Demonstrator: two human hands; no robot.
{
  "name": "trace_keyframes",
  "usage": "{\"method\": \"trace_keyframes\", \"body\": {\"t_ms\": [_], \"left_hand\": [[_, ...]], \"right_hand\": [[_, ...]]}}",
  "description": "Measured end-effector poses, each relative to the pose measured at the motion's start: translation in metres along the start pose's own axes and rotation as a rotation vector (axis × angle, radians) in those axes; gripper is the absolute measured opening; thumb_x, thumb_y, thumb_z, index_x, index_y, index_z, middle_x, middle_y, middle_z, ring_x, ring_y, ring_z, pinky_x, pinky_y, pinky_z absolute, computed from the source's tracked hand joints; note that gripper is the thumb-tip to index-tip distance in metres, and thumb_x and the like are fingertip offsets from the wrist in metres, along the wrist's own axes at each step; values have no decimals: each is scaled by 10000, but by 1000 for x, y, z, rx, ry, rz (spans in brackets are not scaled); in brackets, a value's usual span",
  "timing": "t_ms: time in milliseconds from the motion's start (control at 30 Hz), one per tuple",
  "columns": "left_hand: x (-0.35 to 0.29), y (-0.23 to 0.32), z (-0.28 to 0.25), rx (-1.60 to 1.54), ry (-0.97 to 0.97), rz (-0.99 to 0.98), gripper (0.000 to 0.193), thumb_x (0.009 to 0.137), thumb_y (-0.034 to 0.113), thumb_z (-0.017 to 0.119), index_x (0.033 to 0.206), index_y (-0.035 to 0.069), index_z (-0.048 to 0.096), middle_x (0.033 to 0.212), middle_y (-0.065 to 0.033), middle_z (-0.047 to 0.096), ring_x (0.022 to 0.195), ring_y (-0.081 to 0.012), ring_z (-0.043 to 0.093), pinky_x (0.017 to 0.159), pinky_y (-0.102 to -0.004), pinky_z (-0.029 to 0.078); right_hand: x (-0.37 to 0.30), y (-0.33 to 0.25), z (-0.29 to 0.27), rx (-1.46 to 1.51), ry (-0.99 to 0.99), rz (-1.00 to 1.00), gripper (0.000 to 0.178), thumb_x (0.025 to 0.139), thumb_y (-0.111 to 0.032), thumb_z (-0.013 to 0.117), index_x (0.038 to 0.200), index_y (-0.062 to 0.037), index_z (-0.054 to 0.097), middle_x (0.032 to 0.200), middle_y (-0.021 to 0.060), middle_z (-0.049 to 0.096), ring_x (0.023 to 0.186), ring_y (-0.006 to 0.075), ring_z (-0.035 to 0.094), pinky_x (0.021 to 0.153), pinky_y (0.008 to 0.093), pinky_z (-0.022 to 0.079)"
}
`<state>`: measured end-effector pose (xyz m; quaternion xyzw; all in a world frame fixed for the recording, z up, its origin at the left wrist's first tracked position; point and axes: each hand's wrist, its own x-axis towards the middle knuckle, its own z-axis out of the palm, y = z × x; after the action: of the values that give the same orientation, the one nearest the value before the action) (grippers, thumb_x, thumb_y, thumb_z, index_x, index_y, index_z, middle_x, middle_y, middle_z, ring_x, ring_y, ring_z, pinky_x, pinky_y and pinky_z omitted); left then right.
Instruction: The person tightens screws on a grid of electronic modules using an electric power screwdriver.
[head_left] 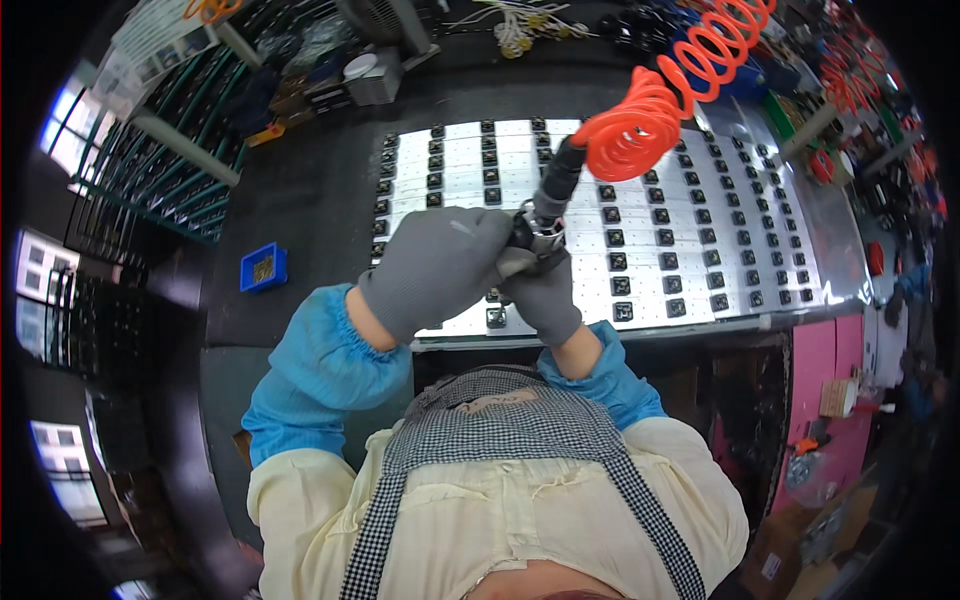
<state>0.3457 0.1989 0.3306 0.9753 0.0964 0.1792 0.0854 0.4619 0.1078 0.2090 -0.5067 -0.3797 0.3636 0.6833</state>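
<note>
Both my hands wear grey gloves and meet over the silver panel (590, 290). My left hand (435, 265) is closed, its curled fingers and thumb at the lower end of a black, cylindrical air tool (562, 180). Just below and to the right, my right hand (547, 300) is wrapped round the same end of the tool, its fingers partly hidden. The tool leans up to the right and joins a coiled red air hose (635, 125). Small black square parts (617, 262) sit in rows across the panel; the tool's tip is out of sight.
A blue bin (263, 268) of small brass-coloured pieces stands on the dark table left of the panel. White cables (520, 25) and a fan-like grey unit (385, 30) lie at the back. Green racks (170, 160) stand far left, and a pink cabinet (825, 390) is at right.
</note>
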Motion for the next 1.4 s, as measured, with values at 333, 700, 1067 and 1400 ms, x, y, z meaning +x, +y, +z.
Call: {"method": "trace_keyframes", "body": {"t_ms": [333, 700, 1067, 1400], "left_hand": [[7, -2, -22, 240, -100, 101, 209, 714, 214, 729, 803, 102, 576, 640, -62, 584, 600, -265, 628, 512, -394, 480], [-15, -13, -27, 280, -75, 47, 190, 684, 196, 730, 779, 115, 587, 646, -19, 608, 596, -224, 637, 520, -355, 494], [-61, -82, -30, -108, 208, -266, 332, 784, 237, 766, 1031, 36, 669, 808, -141, 675, 725, -301, 675, 646, -365, 534], [-263, -226, 45, -787, 387, -963, 447, 824, 129, 737, 1243, 59, 600, 1076, -69, 644, 954, -153, 610, 817, -300, 505]], "right_hand": [[5, -6, 7, -48, -60, 14, 335, 735, -69, 732, 1053, -36, 632, 893, 63, 683, 807, 141, 661, 699, 304, 536], [13, 13, 31, 78, -165, 35, 312, 731, -6, 735, 1028, -33, 644, 913, 50, 691, 810, 125, 663, 694, 276, 545], [47, 9, 52, 358, -144, 37, 523, 838, 9, 622, 1330, -47, 454, 1132, 155, 587, 864, 198, 653, 614, 294, 591], [116, 19, 58, 436, -111, -210, 402, 918, -105, 575, 1311, -99, 490, 1095, 110, 630, 930, 183, 627, 816, 379, 517]]}}
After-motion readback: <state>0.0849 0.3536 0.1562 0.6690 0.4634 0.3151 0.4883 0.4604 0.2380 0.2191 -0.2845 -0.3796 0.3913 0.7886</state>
